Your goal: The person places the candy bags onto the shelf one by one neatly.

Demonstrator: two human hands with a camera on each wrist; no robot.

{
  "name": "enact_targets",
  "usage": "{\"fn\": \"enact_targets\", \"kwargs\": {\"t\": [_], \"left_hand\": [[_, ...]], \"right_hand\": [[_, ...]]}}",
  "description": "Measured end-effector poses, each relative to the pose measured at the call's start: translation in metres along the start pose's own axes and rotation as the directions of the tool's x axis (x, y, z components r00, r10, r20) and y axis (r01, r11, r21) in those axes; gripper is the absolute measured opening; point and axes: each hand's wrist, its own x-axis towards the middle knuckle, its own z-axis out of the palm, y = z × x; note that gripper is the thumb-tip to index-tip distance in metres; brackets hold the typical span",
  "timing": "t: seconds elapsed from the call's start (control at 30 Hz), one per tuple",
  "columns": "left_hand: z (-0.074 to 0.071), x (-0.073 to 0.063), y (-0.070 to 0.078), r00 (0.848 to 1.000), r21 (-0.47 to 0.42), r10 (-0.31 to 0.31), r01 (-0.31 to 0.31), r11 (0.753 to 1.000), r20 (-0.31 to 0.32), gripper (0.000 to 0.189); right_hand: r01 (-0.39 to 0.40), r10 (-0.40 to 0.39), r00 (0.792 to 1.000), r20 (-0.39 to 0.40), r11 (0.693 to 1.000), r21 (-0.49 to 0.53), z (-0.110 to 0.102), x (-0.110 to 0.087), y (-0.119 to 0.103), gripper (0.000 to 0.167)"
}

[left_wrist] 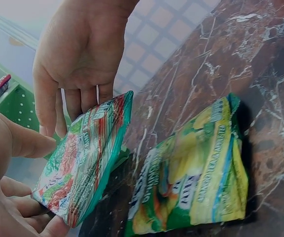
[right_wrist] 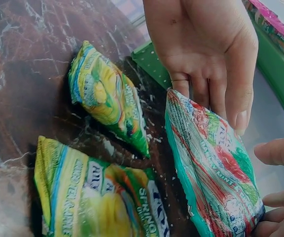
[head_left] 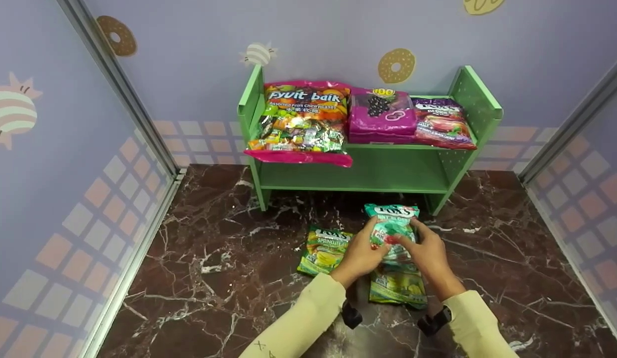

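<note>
A teal candy bag (head_left: 395, 213) labelled Fox's is gripped at its two sides by both hands, tilted up off the dark marble surface. My left hand (head_left: 364, 252) holds its left edge, thumb over the front and fingers behind. The right edge is in my right hand (head_left: 429, 251), whose thumb lies over the printed front. Below the hands lies a yellow-green candy bag (head_left: 397, 287), seen close in the left wrist view. Another yellow-green candy bag (head_left: 322, 252) lies beside my left hand, also visible in the right wrist view.
Behind the hands stands a green two-tier shelf (head_left: 355, 189). Its upper tier bears a large fruit chewy candy bag (head_left: 303, 117), a purple package (head_left: 383, 119) and a berries candy bag (head_left: 443, 122). Patterned panels (head_left: 89, 199) enclose the marble surface (head_left: 214, 288) at the sides and back.
</note>
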Motion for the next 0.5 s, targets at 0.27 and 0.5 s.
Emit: {"fn": "enact_targets", "kwargs": {"t": [0.27, 0.5], "left_hand": [[-0.013, 0.003, 0.004, 1.000, -0.018, -0.003, 0.003, 1.000, -0.007, 0.071], [-0.023, 0.009, 0.004, 0.999, 0.025, 0.027, -0.026, 0.999, -0.044, 0.071]], "right_hand": [[0.002, -0.002, 1.000, 0.029, 1.000, 0.007, 0.001, 0.007, -0.013, 0.074], [0.032, -0.033, 0.999, 0.035, 0.999, 0.021, 0.004, 0.015, -0.022, 0.073]]}}
